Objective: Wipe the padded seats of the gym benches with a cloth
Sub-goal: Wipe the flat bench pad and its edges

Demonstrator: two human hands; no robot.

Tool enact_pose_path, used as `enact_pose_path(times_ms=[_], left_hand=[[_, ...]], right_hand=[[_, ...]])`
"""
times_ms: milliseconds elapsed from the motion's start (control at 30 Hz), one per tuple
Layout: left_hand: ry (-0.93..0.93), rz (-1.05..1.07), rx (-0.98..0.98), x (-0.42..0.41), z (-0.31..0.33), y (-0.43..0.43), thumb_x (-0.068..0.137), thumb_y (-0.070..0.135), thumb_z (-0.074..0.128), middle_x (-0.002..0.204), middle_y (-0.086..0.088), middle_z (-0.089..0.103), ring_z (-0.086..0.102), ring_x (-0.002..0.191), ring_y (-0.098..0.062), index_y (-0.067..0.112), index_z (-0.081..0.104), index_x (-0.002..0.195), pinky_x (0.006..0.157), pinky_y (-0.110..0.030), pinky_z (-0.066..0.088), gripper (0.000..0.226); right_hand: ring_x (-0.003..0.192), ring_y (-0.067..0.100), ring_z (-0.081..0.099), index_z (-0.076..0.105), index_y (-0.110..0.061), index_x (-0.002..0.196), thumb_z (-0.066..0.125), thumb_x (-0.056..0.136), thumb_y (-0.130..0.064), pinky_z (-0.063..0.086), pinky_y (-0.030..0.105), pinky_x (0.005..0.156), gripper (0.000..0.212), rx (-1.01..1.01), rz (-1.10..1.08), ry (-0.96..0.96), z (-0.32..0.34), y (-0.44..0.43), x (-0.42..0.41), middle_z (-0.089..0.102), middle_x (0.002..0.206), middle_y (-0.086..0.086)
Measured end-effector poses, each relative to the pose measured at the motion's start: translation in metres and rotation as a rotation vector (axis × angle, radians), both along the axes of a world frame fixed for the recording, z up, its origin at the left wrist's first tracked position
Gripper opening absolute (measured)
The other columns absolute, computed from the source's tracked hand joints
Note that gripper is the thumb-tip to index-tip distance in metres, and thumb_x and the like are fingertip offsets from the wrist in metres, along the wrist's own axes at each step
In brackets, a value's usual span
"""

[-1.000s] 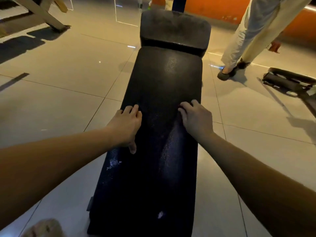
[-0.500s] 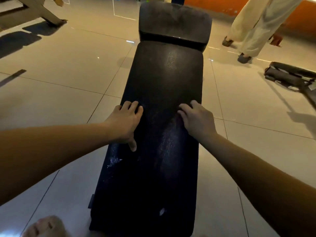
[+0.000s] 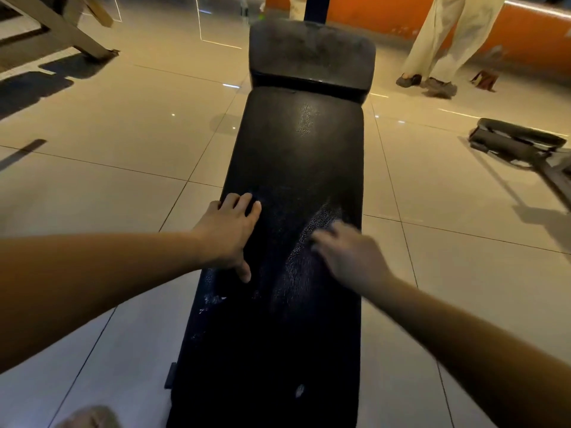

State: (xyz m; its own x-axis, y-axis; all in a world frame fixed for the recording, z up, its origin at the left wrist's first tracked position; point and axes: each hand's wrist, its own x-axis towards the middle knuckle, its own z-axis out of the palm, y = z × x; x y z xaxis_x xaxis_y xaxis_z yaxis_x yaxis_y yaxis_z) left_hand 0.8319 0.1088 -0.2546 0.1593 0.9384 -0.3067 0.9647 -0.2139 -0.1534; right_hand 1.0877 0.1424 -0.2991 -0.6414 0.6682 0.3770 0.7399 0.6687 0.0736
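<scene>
The bench (image 3: 296,319) stands on the tiled floor (image 3: 108,143) directly in front of you. Its long axis runs from your near edge away from you, toward the orange wall (image 3: 386,10).

Your left hand (image 3: 228,233) lies released and flat on the left edge of the long pad (image 3: 296,156), fingers pointing away from you. Your right hand (image 3: 349,257) is over the right half of the pad, fingers loosely extended and grasping nothing. Motion blur hides whether it touches.

Since half a second ago, your right hand has drawn back from the right edge toward you. Your left hand has kept its position.

Count: one bench with two pads, the long pad and a short end pad (image 3: 312,54), and two hands.
</scene>
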Motion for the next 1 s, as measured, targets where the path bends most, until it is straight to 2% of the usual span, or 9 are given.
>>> enact_pose_path(times_ms=[100, 200, 300, 400, 467, 633, 767, 900, 1000], left_hand=[[-0.019, 0.008, -0.008, -0.002, -0.002, -0.001, 0.056, 0.079, 0.080, 0.167, -0.011, -0.005, 0.005, 0.152, -0.036, 0.015, -0.007, 0.162, 0.123, -0.052, 0.023, 0.151], [-0.015, 0.004, -0.001, -0.001, 0.000, 0.000, 0.056, 0.079, 0.080, 0.167, -0.012, -0.003, 0.007, 0.151, -0.036, 0.015, -0.006, 0.162, 0.122, -0.052, 0.025, 0.150], [-0.016, -0.006, 0.014, 0.000, 0.002, 0.000, 0.056, 0.079, 0.080, 0.166, -0.012, 0.001, 0.010, 0.150, -0.036, 0.015, -0.002, 0.162, 0.120, -0.051, 0.027, 0.149], [-0.009, -0.008, 0.024, -0.001, 0.002, -0.002, 0.053, 0.080, 0.080, 0.166, -0.013, 0.003, 0.012, 0.149, -0.036, 0.014, -0.001, 0.161, 0.118, -0.050, 0.028, 0.150], [-0.013, -0.008, 0.026, -0.001, 0.003, -0.003, 0.052, 0.080, 0.081, 0.166, -0.013, 0.004, 0.012, 0.149, -0.036, 0.013, 0.000, 0.161, 0.118, -0.050, 0.029, 0.151], [-0.030, 0.002, 0.015, -0.001, 0.001, -0.002, 0.053, 0.078, 0.082, 0.166, -0.012, 0.002, 0.011, 0.150, -0.036, 0.014, 0.000, 0.162, 0.119, -0.051, 0.027, 0.151], [-0.021, 0.002, 0.029, 0.000, -0.001, -0.002, 0.052, 0.079, 0.082, 0.166, -0.012, 0.003, 0.011, 0.150, -0.035, 0.015, 0.001, 0.162, 0.119, -0.050, 0.028, 0.150], [-0.001, -0.015, 0.034, -0.001, 0.002, -0.002, 0.053, 0.081, 0.080, 0.165, -0.012, 0.006, 0.014, 0.149, -0.035, 0.015, 0.003, 0.161, 0.118, -0.050, 0.030, 0.149], [0.015, -0.032, 0.017, -0.002, 0.007, 0.000, 0.054, 0.080, 0.080, 0.165, -0.013, 0.008, 0.015, 0.149, -0.036, 0.014, 0.004, 0.161, 0.117, -0.050, 0.030, 0.147]], right_hand=[[0.082, 0.031, 0.063, 0.065, -0.020, 0.118, 0.049, 0.104, -0.039, 0.050, 0.036, 0.063, 0.028, -0.002, -0.330, 0.106, 0.016, 0.037, -0.003, 0.058, 0.100, 0.007], [0.079, 0.026, 0.060, 0.063, -0.019, 0.115, 0.053, 0.102, -0.035, 0.043, 0.032, 0.061, 0.022, -0.057, -0.418, 0.247, 0.001, 0.000, -0.035, 0.056, 0.098, 0.007], [0.069, 0.025, 0.057, 0.063, -0.020, 0.104, 0.067, 0.093, -0.029, 0.043, 0.032, 0.051, 0.015, -0.209, -0.158, 0.229, -0.031, -0.080, -0.064, 0.053, 0.088, 0.005], [0.071, 0.023, 0.058, 0.061, -0.021, 0.107, 0.069, 0.083, -0.027, 0.043, 0.033, 0.052, 0.026, -0.261, 0.265, -0.084, -0.041, -0.138, -0.063, 0.053, 0.088, 0.003], [0.072, 0.023, 0.057, 0.061, -0.021, 0.109, 0.068, 0.086, -0.028, 0.044, 0.033, 0.053, 0.025, -0.197, 0.350, -0.181, -0.031, -0.121, -0.048, 0.054, 0.088, 0.003], [0.081, 0.036, 0.063, 0.064, -0.020, 0.114, 0.054, 0.101, -0.036, 0.044, 0.035, 0.057, 0.023, 0.009, -0.296, 0.004, 0.011, 0.012, 0.004, 0.058, 0.097, 0.010], [0.084, 0.030, 0.060, 0.061, -0.018, 0.117, 0.048, 0.105, -0.034, 0.040, 0.032, 0.063, 0.025, -0.001, -0.494, 0.157, 0.012, 0.014, -0.021, 0.057, 0.100, 0.009], [0.067, 0.027, 0.057, 0.062, -0.019, 0.099, 0.068, 0.089, -0.023, 0.039, 0.032, 0.048, 0.013, -0.208, -0.173, 0.177, -0.030, -0.085, -0.076, 0.053, 0.087, 0.006], [0.069, 0.025, 0.056, 0.058, -0.022, 0.103, 0.073, 0.082, -0.026, 0.039, 0.033, 0.049, 0.027, -0.302, 0.223, -0.099, -0.039, -0.137, -0.072, 0.052, 0.086, 0.004]])
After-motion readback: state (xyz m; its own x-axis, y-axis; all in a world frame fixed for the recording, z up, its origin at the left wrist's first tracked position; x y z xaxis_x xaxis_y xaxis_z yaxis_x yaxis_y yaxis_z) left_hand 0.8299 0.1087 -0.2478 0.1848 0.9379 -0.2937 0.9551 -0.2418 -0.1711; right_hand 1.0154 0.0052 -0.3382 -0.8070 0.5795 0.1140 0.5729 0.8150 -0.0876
